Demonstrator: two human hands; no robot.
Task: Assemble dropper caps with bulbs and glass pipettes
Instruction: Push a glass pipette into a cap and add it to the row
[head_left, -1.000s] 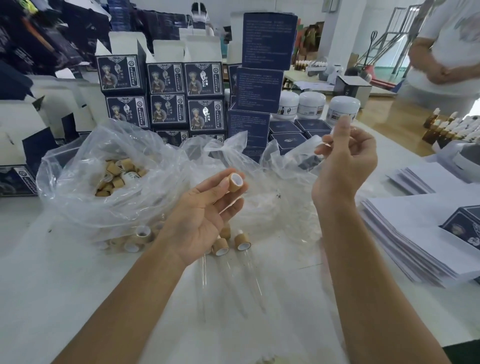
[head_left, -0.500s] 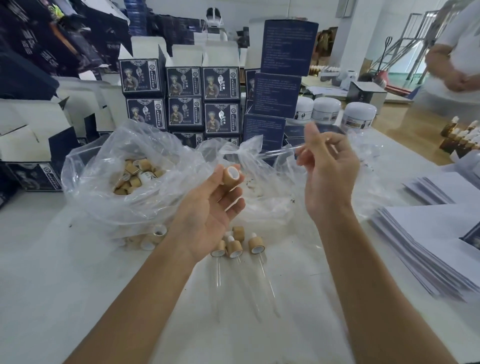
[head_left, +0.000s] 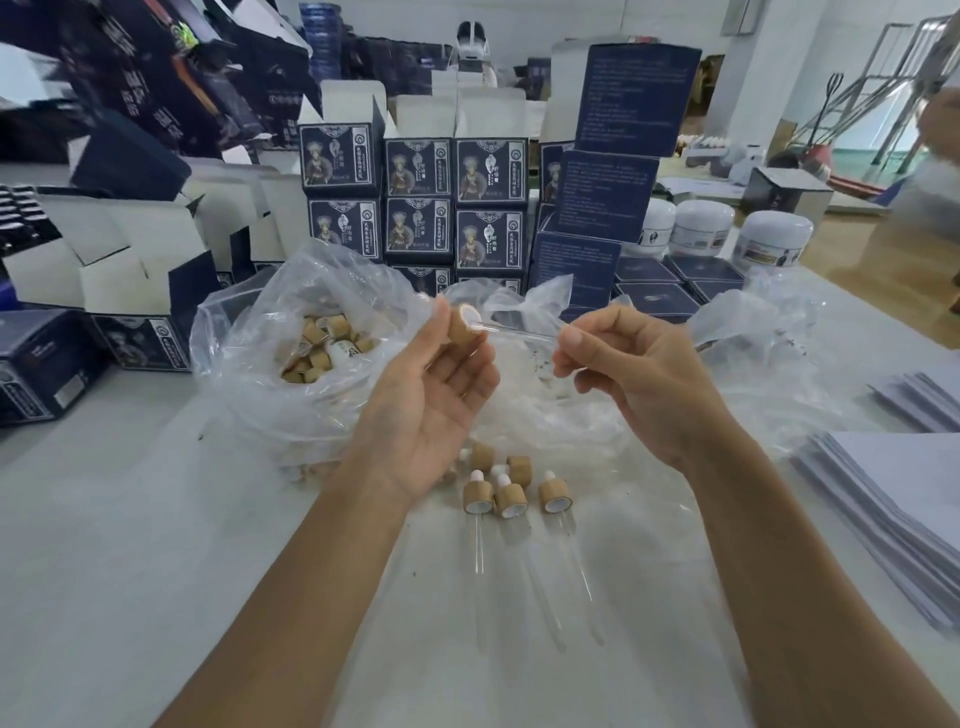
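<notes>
Cap (head_left: 464, 326) pinched in my left hand (head_left: 436, 395), open end facing three o'clock — I reckon so the pipette (head_left: 511, 332), pinched by right hand (head_left: 639, 379), feeds straight in; its tip meets the mouth.

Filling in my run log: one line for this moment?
left hand: pinches cap | right hand: pinches glass pipette | pipette tip at cap's white opening | three finished droppers on table

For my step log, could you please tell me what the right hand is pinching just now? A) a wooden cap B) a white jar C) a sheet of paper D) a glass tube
D: the right hand pinches one end of the glass tube, whose other end meets the wooden cap held by the left hand.
</notes>
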